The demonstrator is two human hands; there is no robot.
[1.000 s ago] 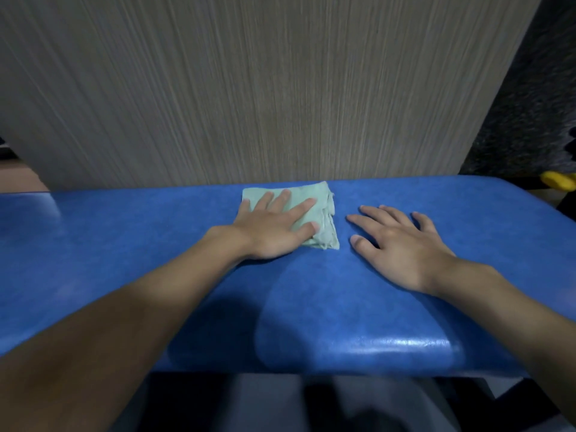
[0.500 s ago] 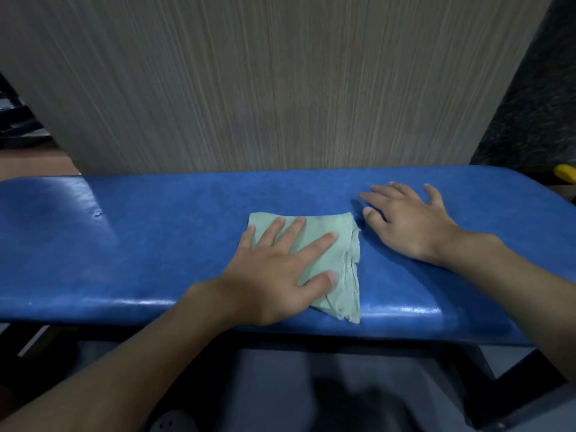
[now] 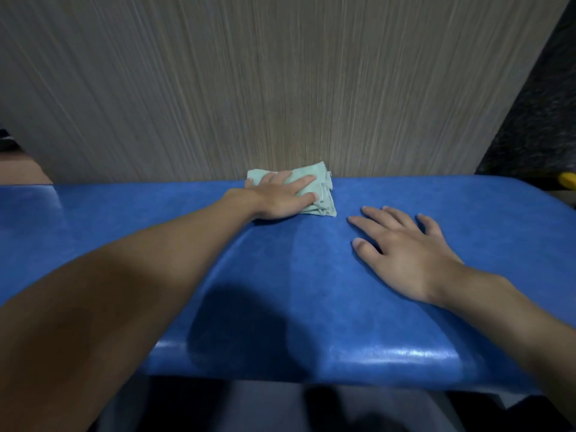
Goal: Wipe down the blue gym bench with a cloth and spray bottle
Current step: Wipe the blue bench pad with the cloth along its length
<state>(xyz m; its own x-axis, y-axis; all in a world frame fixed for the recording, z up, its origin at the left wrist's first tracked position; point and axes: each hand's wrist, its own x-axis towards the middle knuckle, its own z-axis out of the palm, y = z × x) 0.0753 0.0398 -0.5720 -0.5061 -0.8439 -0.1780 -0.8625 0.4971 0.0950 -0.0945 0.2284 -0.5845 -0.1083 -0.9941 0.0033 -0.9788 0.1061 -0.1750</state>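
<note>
1 blue worktop (image 3: 311,291) runs left to right in front of 1 grey wood-grain wall panel (image 3: 280,88); 1 pale green cloth (image 3: 324,198), folded, lies at the worktop's far edge, about midway along; the left hand (image 3: 280,199) presses flat on it, fingers straight and spread, gripping nothing; the right hand (image 3: 408,257) rests palm down on the bare padding, right of the cloth and nearer the near edge, fingers straight and apart, clear of the cloth; 2 bare forearms cross the near edge; 1 small yellow thing (image 3: 567,180) shows past the right end.
</note>
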